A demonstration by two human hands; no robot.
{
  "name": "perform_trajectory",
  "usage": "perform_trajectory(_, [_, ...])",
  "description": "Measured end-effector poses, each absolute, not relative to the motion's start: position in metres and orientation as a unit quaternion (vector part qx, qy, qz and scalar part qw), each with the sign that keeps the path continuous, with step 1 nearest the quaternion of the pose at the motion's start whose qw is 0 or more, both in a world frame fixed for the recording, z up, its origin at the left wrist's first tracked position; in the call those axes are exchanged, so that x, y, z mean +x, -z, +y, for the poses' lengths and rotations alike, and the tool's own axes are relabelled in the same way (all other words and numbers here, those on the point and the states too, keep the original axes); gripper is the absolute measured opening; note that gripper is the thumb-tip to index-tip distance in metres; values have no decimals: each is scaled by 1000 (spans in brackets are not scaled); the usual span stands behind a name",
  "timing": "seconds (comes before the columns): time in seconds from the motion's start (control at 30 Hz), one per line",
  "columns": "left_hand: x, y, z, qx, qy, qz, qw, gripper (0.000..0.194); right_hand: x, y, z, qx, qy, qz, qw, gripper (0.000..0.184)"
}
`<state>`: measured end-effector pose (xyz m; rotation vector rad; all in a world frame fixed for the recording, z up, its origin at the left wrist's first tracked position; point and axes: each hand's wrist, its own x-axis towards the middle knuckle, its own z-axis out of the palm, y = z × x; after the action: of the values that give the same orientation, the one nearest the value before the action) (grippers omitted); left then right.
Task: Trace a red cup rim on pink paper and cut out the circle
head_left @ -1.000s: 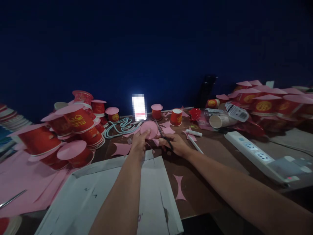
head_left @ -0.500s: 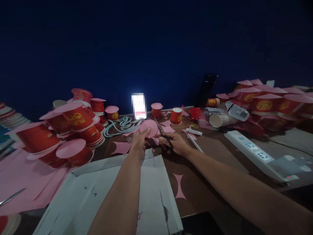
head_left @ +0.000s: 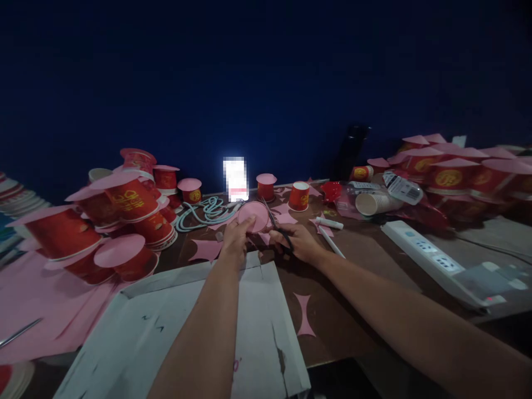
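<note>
My left hand [head_left: 235,243] pinches a round pink paper disc [head_left: 254,215] and holds it up over the brown table [head_left: 366,260]. My right hand [head_left: 296,244] grips black scissors [head_left: 277,228], whose blades point up along the disc's right edge. Pink paper offcuts [head_left: 206,250] lie on the table around both hands. Whether a cup sits under the disc is hidden.
Piles of red paper cups capped with pink discs lie at left [head_left: 120,221] and right [head_left: 453,174]. A white flattened box [head_left: 174,327] lies below my arms, pink sheets [head_left: 45,310] at left. A white power strip [head_left: 424,255], a coiled cable [head_left: 205,213], a glue tube [head_left: 330,223] and a glowing phone [head_left: 235,178] are nearby.
The view has shifted down slightly. My hands, the disc and the scissors stay in nearly the same place.
</note>
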<state>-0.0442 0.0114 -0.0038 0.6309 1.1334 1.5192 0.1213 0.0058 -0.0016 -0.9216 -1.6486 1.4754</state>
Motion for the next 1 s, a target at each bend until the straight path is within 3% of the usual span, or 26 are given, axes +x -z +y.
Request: perform_trajectory(1.0, [-43,0,9,260,-642,470,547,36,121,-5,4,-372,-564,-640,367,40])
